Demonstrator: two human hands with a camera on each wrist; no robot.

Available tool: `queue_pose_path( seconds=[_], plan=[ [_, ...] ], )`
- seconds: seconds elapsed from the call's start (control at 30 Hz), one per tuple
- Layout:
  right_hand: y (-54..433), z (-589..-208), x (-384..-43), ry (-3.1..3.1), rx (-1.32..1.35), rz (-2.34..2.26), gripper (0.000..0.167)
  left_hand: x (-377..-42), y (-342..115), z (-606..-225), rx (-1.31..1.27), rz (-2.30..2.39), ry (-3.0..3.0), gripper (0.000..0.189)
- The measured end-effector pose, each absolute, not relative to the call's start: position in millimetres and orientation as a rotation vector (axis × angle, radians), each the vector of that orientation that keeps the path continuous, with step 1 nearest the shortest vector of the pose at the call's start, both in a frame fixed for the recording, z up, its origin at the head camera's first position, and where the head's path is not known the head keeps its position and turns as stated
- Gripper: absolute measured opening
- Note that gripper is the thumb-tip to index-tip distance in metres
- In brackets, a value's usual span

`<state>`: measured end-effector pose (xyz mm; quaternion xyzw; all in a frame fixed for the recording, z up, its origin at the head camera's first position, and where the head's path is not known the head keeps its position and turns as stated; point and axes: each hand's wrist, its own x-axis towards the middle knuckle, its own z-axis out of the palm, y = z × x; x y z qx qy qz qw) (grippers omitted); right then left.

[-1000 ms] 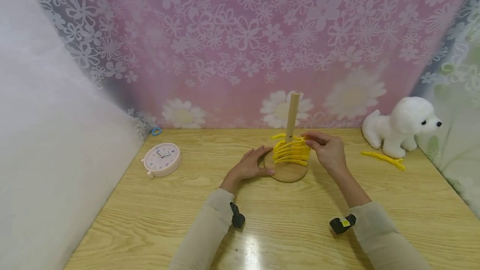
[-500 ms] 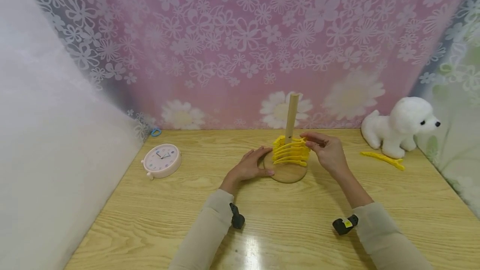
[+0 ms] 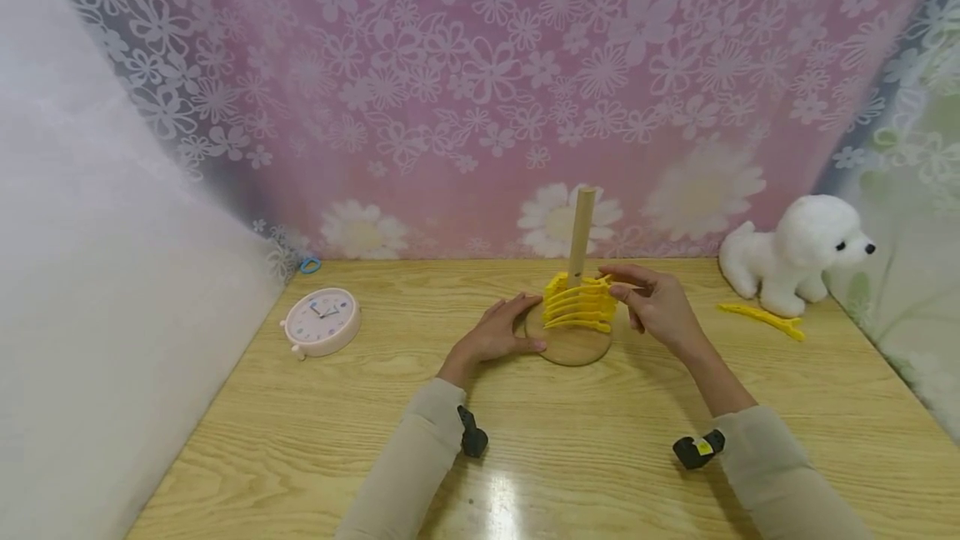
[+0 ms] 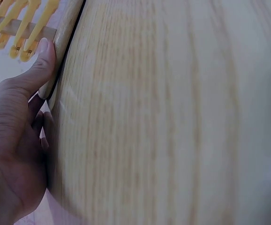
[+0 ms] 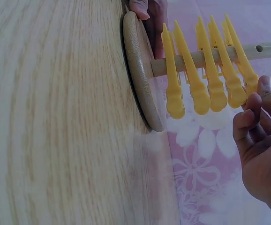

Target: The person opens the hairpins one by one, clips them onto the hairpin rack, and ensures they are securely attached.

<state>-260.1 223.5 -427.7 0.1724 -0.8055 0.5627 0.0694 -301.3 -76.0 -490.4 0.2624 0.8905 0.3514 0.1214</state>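
A round-based wooden stand [image 3: 576, 350] with an upright post stands mid-table. Several yellow hair clips [image 3: 576, 307] are clamped across the lower post, one above another. My left hand [image 3: 495, 333] holds the left edge of the base, thumb in front and fingers around the far side. At the right, my right hand [image 3: 662, 311] pinches the tail end of the topmost clip [image 5: 238, 51] between thumb and finger. In the right wrist view the clips lie side by side with their jaws about the post. The left wrist view shows the left thumb against the base, with clips behind it.
Farther right, one loose yellow hair clip [image 3: 761, 321] lies in front of a white toy dog [image 3: 798, 252]. A pink alarm clock [image 3: 322, 322] rests at the left, with a small blue ring-shaped item [image 3: 310, 264] behind it. A flowered curtain [image 3: 480, 107] hangs along the back edge.
The rear arm of the topmost clip stood out to the left of the post and has closed in against it. My right forearm has shifted slightly right. The left hand keeps its place on the base.
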Motion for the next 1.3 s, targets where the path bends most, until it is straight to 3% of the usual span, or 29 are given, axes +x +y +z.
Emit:
queue_pose_path(
  seconds=[0.53, 0.83, 1.3],
  plan=[
    [243.5, -432.5, -255.1, -2.469, 0.545, 1.713, 0.051, -299.8, -74.4, -491.9, 0.747, 1.049, 2.589, 0.087],
    [292.5, -440.8, -250.1, -2.55, 0.51, 1.625, 0.056, -299.8, -75.3, -488.6, 0.764, 1.042, 2.593, 0.087],
    [389.1, -468.4, -238.1, -2.681, 0.153, 1.41, 0.055, -299.1, -75.2, -488.3, 0.763, 1.024, 2.598, 0.087]
  ],
)
